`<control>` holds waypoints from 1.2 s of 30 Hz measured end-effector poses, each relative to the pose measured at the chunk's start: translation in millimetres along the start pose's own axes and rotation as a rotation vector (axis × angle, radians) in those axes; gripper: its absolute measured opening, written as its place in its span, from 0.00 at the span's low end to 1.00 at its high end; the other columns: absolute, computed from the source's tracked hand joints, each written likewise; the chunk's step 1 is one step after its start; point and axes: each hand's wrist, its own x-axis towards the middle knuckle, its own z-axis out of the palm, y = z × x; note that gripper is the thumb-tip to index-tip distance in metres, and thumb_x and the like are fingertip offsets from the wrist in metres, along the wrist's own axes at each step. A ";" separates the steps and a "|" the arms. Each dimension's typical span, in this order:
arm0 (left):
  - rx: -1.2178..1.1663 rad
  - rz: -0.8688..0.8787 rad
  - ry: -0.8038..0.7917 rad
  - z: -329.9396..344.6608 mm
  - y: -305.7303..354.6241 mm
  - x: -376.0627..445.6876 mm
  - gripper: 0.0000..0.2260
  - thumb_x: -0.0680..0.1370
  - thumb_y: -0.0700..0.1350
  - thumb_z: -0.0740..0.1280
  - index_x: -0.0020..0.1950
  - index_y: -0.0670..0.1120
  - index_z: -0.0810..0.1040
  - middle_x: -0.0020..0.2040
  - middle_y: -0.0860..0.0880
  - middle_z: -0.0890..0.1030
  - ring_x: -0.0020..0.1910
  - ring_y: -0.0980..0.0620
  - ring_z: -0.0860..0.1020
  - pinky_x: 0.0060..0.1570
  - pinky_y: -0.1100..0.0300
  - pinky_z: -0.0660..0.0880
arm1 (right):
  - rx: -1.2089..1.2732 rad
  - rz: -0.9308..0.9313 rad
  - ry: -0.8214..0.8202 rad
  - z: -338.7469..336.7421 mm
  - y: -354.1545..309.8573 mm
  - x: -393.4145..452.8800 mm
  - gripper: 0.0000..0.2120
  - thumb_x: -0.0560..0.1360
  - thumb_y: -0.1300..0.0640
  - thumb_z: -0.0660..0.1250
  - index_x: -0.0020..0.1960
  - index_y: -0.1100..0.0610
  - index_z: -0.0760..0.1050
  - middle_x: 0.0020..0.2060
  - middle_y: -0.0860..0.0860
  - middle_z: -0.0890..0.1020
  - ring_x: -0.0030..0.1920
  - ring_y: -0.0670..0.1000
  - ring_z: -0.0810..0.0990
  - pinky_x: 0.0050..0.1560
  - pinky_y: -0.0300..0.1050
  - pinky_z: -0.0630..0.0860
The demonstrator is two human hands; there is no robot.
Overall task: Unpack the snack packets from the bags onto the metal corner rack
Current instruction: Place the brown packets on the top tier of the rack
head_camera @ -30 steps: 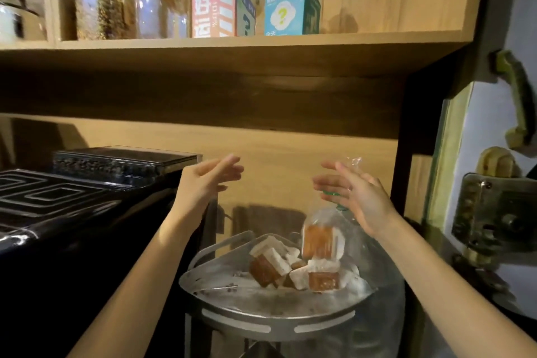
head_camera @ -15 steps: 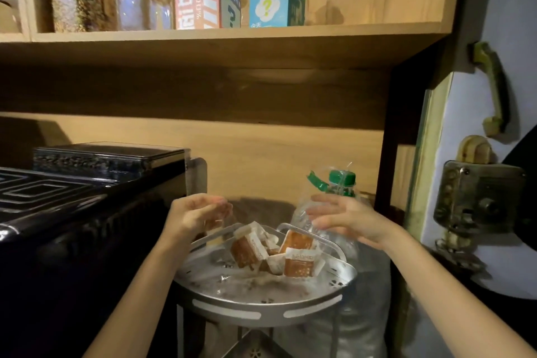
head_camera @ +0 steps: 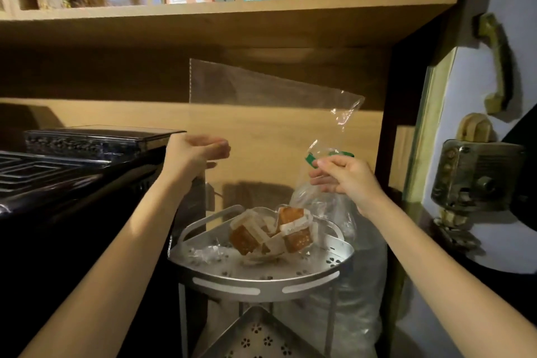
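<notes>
Both hands pinch a clear plastic bag [head_camera: 261,102], barely visible: left hand [head_camera: 194,154] blurred, right hand [head_camera: 345,180] hiding a green-capped bottle. Crinkly snack packets [head_camera: 270,234] sit on the perforated metal rack [head_camera: 261,282].

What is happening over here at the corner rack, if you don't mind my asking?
A person is emptying a clear plastic bag over the metal corner rack. Both the left hand and the right hand hold the bag up, and it looks empty. Several snack packets lie piled on the rack's top tier.
</notes>
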 end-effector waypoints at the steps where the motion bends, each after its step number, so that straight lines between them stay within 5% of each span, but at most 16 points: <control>1: -0.003 0.019 -0.007 -1.0 4.9 2.3 0.02 0.72 0.41 0.70 0.43 0.43 0.81 0.28 0.56 0.83 0.29 0.62 0.80 0.28 0.71 0.74 | 0.021 -0.012 0.015 0.1 -2.1 1.2 0.07 0.77 0.59 0.63 0.49 0.60 0.78 0.38 0.54 0.83 0.36 0.49 0.83 0.37 0.39 0.80; 7: 0.003 0.117 -0.005 -1.2 25.6 14.4 0.04 0.73 0.42 0.69 0.46 0.44 0.81 0.41 0.50 0.82 0.36 0.60 0.82 0.34 0.71 0.76 | 0.018 -0.087 0.055 -2.5 -13.5 15.5 0.06 0.77 0.57 0.63 0.48 0.56 0.78 0.39 0.52 0.84 0.38 0.46 0.84 0.43 0.39 0.81; 14: 0.013 0.180 0.006 2.9 35.6 22.2 0.08 0.73 0.42 0.69 0.49 0.40 0.81 0.41 0.47 0.82 0.36 0.58 0.82 0.37 0.65 0.77 | 0.115 -0.051 0.063 -1.5 -18.2 19.8 0.08 0.77 0.57 0.63 0.51 0.59 0.77 0.40 0.53 0.84 0.37 0.45 0.84 0.42 0.40 0.82; 20: -0.062 0.192 0.041 1.2 39.4 25.0 0.08 0.73 0.43 0.69 0.49 0.41 0.81 0.38 0.52 0.83 0.35 0.59 0.83 0.35 0.68 0.78 | 0.131 0.115 -0.249 -7.1 -9.3 9.3 0.20 0.72 0.64 0.68 0.62 0.57 0.71 0.52 0.56 0.82 0.53 0.53 0.82 0.53 0.44 0.80; 23: -0.107 0.170 0.055 1.1 44.6 25.3 0.08 0.73 0.44 0.70 0.49 0.43 0.81 0.36 0.55 0.84 0.36 0.58 0.83 0.37 0.66 0.79 | 0.017 0.118 -0.229 -1.6 -2.7 2.7 0.12 0.74 0.66 0.64 0.57 0.61 0.76 0.47 0.55 0.83 0.46 0.49 0.84 0.48 0.41 0.80; 30: -0.156 0.018 -0.163 -15.7 20.9 14.8 0.24 0.66 0.45 0.71 0.62 0.46 0.75 0.47 0.53 0.83 0.47 0.57 0.81 0.51 0.61 0.76 | 0.347 0.080 0.006 -20.1 -24.2 12.8 0.07 0.76 0.66 0.61 0.50 0.63 0.77 0.34 0.52 0.85 0.33 0.48 0.84 0.33 0.40 0.81; 33: -0.049 -0.016 -0.248 -12.9 3.1 9.9 0.15 0.71 0.44 0.69 0.57 0.48 0.78 0.51 0.49 0.83 0.52 0.51 0.81 0.55 0.57 0.76 | 0.374 0.073 0.013 -27.2 -31.8 12.9 0.07 0.76 0.62 0.62 0.44 0.60 0.79 0.33 0.51 0.85 0.35 0.49 0.84 0.34 0.42 0.81; 36: -0.063 0.024 -0.289 -6.7 4.7 10.5 0.08 0.72 0.46 0.67 0.51 0.50 0.80 0.48 0.47 0.85 0.48 0.51 0.83 0.47 0.63 0.79 | 0.314 0.042 -0.027 -35.4 -34.4 12.1 0.09 0.77 0.55 0.62 0.46 0.59 0.79 0.39 0.53 0.84 0.37 0.50 0.84 0.35 0.44 0.82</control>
